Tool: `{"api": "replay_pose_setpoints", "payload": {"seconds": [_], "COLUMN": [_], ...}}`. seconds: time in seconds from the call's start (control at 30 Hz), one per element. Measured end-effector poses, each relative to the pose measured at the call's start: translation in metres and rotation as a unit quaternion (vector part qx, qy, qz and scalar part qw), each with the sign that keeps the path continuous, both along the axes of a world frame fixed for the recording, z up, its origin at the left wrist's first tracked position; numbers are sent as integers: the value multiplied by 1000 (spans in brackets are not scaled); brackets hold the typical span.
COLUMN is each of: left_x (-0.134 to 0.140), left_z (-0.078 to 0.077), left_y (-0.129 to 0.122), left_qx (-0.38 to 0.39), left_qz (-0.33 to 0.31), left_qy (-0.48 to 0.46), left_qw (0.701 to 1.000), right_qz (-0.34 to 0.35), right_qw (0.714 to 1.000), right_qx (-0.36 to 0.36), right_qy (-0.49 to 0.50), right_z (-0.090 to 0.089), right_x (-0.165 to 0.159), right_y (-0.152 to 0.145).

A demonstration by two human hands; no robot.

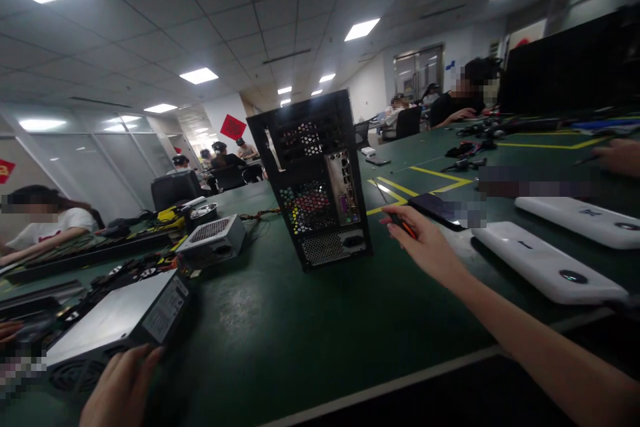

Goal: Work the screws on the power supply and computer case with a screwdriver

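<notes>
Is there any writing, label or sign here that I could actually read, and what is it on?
None can be read.
Label on the grey power supply under the left hand: print too small and blurred.
Red signs on the far pillar and the left wall: marks too blurred.
White cases beside the right hand: small dark marks, unreadable.
Ports on the black computer case: no legible text.

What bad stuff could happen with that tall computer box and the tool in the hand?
The computer case stands upright on the green table with nothing bracing it, so a push might tip it. The right hand holds a screwdriver close beside a dark phone, which the tip might scratch. The left hand rests on a power supply near the table's edge, where it could slide off.
</notes>
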State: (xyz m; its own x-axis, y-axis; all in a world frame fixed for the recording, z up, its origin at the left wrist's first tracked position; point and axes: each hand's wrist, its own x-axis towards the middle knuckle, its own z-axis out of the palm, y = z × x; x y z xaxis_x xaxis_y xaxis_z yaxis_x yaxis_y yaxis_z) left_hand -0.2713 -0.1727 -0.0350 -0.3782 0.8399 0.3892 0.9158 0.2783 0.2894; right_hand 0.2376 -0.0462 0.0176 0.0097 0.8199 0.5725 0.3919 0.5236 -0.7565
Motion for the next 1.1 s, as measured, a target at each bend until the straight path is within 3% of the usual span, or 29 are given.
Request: {"api": "replay_pose_setpoints", "payload": {"seconds": [0.1,0.17,0.23,0.3,0.4,0.5,0.67,0.83,1.1], "left_x": [90,145,183,205,219,228,260,286,280], "left_z": [24,37,43,41,30,19,16,13,13], "left_y": [36,71,108,139,160,153,138,148,148], "left_qx": [26,24,14,18,41,47,-42,-50,-36], "left_qz": [-166,-241,-272,-282,-272,-289,-367,-393,-401], "left_qy": [-57,-85,-115,-156,-229,-247,-119,46,69], "left_qw": [984,966,955,947,934,923,922,917,913], "right_qz": [-33,-49,-16,46,78,84,75,58,54], "right_qw": [998,996,995,992,987,987,991,995,997], "right_qx": [7,-11,-16,7,19,20,15,12,-17], "right_qy": [-45,-77,-98,-119,-136,-135,-111,-78,-60], "right_z": [-5,-7,-10,-13,-18,-22,-24,-33,-40], "right_x": [-8,-14,-17,-16,-13,-15,-29,-36,-36], "right_y": [12,27,44,58,72,82,92,89,82]}}
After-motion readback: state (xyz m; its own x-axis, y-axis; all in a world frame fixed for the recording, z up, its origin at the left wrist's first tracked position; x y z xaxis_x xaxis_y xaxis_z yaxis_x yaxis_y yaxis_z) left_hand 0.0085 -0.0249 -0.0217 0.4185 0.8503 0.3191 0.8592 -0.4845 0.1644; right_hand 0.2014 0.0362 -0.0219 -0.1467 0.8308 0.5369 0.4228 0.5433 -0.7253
